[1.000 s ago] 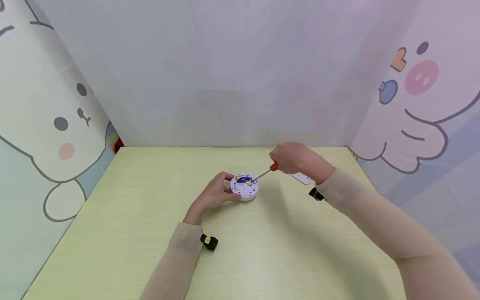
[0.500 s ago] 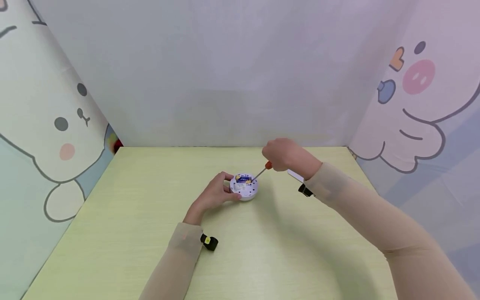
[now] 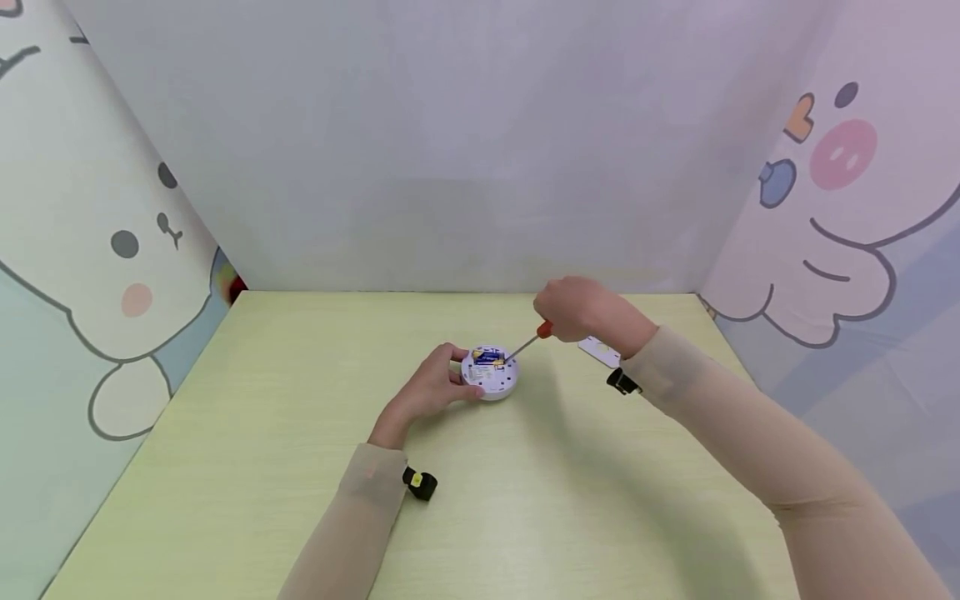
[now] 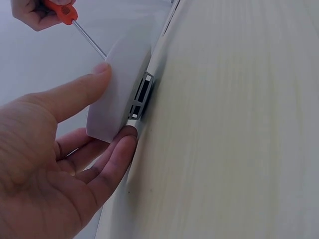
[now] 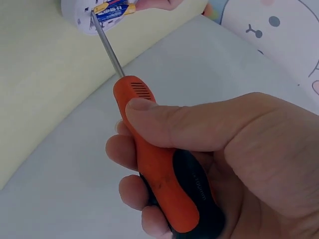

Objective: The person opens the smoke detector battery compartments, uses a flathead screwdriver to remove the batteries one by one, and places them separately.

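Observation:
A round white battery-powered device [image 3: 489,382] is tilted a little over the table, its battery side facing up. Blue-and-yellow batteries [image 5: 110,11] lie in its open compartment. My left hand [image 3: 431,383] grips the device by its rim, thumb on the near edge and fingers around the far side and below. In the left wrist view a slotted grey part [image 4: 141,97] shows under the device. My right hand [image 3: 577,310] holds an orange-and-black screwdriver [image 5: 159,164] by its handle. The screwdriver's tip touches the device at the end of the batteries.
A flat white cover plate [image 3: 600,351] lies on the pale yellow table [image 3: 300,400], partly behind the right wrist. A grey-white curtain [image 3: 450,150] stands along the table's back edge. Cartoon-printed cloths [image 3: 847,217] hang at both sides.
My right hand with the screwdriver shifted a little left, then slightly back right, so more of the cover plate shows again. The tip stayed at the device. My left hand kept its hold.

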### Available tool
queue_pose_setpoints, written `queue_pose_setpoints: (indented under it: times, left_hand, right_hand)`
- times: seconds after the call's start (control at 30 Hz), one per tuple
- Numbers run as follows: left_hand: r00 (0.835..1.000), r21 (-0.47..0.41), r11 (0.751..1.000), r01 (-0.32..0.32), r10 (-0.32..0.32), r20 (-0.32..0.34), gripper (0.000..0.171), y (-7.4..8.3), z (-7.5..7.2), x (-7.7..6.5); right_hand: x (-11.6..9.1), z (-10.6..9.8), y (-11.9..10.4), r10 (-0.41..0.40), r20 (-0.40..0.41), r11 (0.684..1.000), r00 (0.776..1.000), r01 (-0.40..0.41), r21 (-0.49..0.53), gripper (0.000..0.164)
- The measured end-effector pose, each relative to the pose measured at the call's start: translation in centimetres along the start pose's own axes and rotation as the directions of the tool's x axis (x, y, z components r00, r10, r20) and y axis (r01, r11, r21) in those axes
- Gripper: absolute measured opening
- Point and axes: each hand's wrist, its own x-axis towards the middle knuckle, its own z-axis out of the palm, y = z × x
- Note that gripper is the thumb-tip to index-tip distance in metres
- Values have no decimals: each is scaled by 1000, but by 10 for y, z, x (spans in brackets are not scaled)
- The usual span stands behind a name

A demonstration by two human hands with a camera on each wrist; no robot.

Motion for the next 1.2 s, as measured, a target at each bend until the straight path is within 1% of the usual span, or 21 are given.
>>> queue_pose_setpoints:
  times: [0.23, 0.43, 0.57, 0.87, 1.03, 1.2]
  left_hand:
    - [1000, 5, 1000, 13, -13, 0, 68, -2, 1, 1]
    - [1000, 34, 999, 15, -15, -14, 68, -4, 1, 2]
    - [1000, 33, 999, 15, -14, -18, 68, -4, 0, 1]
    - [1000, 10, 1000, 8, -8, -21, 68, -7, -2, 1]
    - [1000, 6, 1000, 7, -7, -23, 67, -8, -2, 0]
    - [1000, 4, 1000, 7, -7, -23, 67, -7, -2, 0]
  right_hand:
    - [-5, 12, 16, -18, -3, 994, 1000, 18, 106, 12]
    - [-8, 25, 29, -31, -16, 981, 999, 34, 192, 14]
    - [-9, 32, 35, -34, -12, 971, 999, 36, 238, 12]
    - [-7, 54, 50, -57, -15, 948, 998, 59, 312, 5]
    - [-9, 63, 53, -58, -29, 938, 998, 65, 341, 5]
    - [-11, 75, 58, -66, -31, 915, 997, 73, 398, 3]
